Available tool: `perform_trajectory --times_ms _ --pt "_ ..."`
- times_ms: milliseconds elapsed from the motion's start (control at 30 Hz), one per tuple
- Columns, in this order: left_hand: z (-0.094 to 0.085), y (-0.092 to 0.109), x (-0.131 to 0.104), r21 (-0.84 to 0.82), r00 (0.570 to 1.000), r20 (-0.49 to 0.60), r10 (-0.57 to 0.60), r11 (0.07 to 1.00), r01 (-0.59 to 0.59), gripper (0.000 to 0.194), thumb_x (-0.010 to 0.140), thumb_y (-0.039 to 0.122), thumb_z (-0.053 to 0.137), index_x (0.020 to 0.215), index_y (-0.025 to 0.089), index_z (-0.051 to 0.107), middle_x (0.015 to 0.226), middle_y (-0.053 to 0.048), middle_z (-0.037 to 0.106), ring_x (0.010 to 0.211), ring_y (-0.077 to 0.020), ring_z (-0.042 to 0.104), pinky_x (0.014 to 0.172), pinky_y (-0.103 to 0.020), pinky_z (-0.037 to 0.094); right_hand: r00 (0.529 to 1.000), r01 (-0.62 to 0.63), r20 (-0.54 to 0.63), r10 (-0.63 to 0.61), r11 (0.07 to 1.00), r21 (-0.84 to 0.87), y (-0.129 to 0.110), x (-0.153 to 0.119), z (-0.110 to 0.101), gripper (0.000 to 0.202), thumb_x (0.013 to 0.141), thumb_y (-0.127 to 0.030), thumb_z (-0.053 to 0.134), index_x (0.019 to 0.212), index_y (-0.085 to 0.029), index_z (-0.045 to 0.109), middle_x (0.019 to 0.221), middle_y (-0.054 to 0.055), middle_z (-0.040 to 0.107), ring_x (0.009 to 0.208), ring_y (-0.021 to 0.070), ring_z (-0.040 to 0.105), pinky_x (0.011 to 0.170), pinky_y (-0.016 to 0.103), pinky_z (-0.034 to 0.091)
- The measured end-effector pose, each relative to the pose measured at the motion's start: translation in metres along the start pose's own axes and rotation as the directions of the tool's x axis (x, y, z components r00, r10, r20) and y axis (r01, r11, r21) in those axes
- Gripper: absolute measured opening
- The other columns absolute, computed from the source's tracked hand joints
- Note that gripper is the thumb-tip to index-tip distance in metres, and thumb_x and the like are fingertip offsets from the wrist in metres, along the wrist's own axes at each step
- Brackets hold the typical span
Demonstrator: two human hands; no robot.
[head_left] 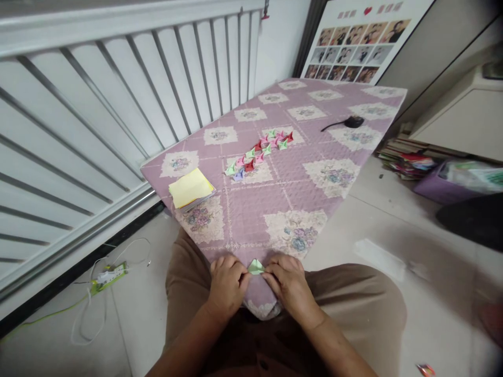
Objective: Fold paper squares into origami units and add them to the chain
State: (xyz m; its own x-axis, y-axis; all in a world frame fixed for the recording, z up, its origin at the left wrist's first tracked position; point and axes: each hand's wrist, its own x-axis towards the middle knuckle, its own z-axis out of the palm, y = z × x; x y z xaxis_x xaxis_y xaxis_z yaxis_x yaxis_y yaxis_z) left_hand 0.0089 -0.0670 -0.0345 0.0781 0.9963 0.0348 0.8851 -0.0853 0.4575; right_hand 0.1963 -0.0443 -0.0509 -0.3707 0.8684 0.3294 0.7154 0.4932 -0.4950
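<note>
A small light-green piece of folded paper (256,267) lies at the near corner of the table, its tip pointing away from me. My left hand (229,281) pinches its left corner, fingers curled and thumb against the paper. On the other side, my right hand (286,277) pinches the right corner between thumb and fingers. Farther up the cloth stand several folded paper pieces (259,152) in green, pink, red and lilac, set in slanting rows. To the left of them is a stack of square paper sheets (191,188), yellow on top.
A purple floral tablecloth (251,209) covers the table. A black object with a short cord (353,122) lies toward the far right. The white slatted radiator (118,104) runs along the left. A power strip (109,276) with cables lies on the floor.
</note>
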Motion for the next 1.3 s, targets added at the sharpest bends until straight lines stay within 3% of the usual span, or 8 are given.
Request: perform_trajectory --times_ms 200,567,733,833,967,1167,1300 --pt "-0.004 0.003 0.006 0.064 0.997 0.067 -0.041 0.997 0.037 0.013 0.086 0.030 0.060 0.075 0.022 0.063 0.085 -0.001 0.060 0.087 -0.0199 0.051 0.081 -0.036 0.031 0.994 -0.103 -0.032 0.102 0.994 -0.042 -0.004 0.003 0.008 0.023 0.089 -0.035 0.055 0.073 -0.021 0.062 0.086 0.005 0.060 0.086 0.0210 0.050 0.082 0.036 0.033" --pt "-0.006 0.003 0.014 0.104 0.990 0.129 -0.056 0.994 0.043 0.017 0.085 0.034 0.060 0.072 0.022 0.061 0.082 -0.002 0.061 0.085 -0.0220 0.052 0.076 -0.038 0.031 0.983 -0.173 -0.071 0.167 0.981 -0.089 -0.008 0.007 0.011 0.023 0.088 -0.037 0.056 0.072 -0.021 0.060 0.080 0.005 0.058 0.080 0.0202 0.049 0.076 0.034 0.033" --pt "-0.008 0.004 0.017 0.083 0.986 0.152 -0.064 0.995 0.052 0.010 0.087 0.029 0.056 0.081 0.023 0.062 0.084 0.000 0.061 0.087 -0.0207 0.052 0.081 -0.038 0.031 0.977 -0.209 -0.063 0.204 0.974 -0.085 -0.009 0.008 0.013 0.024 0.087 -0.036 0.058 0.068 -0.021 0.059 0.079 0.004 0.057 0.080 0.0206 0.048 0.076 0.035 0.032" --pt "-0.005 0.001 0.017 0.056 0.983 0.178 0.055 0.996 -0.066 0.016 0.090 0.026 0.052 0.100 0.029 0.064 0.091 0.000 0.061 0.090 -0.0192 0.051 0.083 -0.036 0.031 0.976 -0.214 -0.068 0.209 0.973 -0.085 -0.010 0.009 0.013 0.023 0.086 -0.036 0.059 0.068 -0.021 0.059 0.081 0.004 0.058 0.083 0.0212 0.048 0.077 0.035 0.031" --pt "0.000 -0.007 0.017 0.091 0.946 0.207 0.250 0.958 -0.273 0.026 0.093 0.028 0.051 0.114 0.037 0.060 0.093 0.000 0.060 0.088 -0.0179 0.051 0.079 -0.034 0.031 0.978 -0.199 -0.080 0.192 0.976 -0.088 -0.010 0.010 0.012 0.024 0.088 -0.036 0.057 0.069 -0.021 0.060 0.081 0.005 0.058 0.083 0.0214 0.048 0.077 0.035 0.032" --pt "-0.010 -0.008 0.011 0.264 0.901 0.278 0.333 0.875 -0.405 0.034 0.094 0.027 0.046 0.127 0.031 0.051 0.094 -0.004 0.059 0.085 -0.0200 0.049 0.076 -0.036 0.032 0.992 -0.093 -0.096 0.085 0.993 -0.079 -0.008 0.002 0.007 0.017 0.091 -0.026 0.051 0.092 -0.021 0.067 0.093 0.006 0.065 0.092 0.0213 0.054 0.084 0.037 0.036" --pt "-0.019 -0.004 0.008 0.289 0.860 0.323 0.395 0.824 -0.487 0.037 0.092 0.025 0.044 0.129 0.022 0.048 0.097 -0.007 0.057 0.087 -0.0223 0.049 0.077 -0.038 0.033 0.999 0.045 -0.014 -0.047 0.993 -0.111 -0.017 -0.012 0.006 0.028 0.092 -0.023 0.047 0.117 -0.021 0.061 0.110 0.007 0.066 0.105 0.0216 0.055 0.096 0.040 0.034"
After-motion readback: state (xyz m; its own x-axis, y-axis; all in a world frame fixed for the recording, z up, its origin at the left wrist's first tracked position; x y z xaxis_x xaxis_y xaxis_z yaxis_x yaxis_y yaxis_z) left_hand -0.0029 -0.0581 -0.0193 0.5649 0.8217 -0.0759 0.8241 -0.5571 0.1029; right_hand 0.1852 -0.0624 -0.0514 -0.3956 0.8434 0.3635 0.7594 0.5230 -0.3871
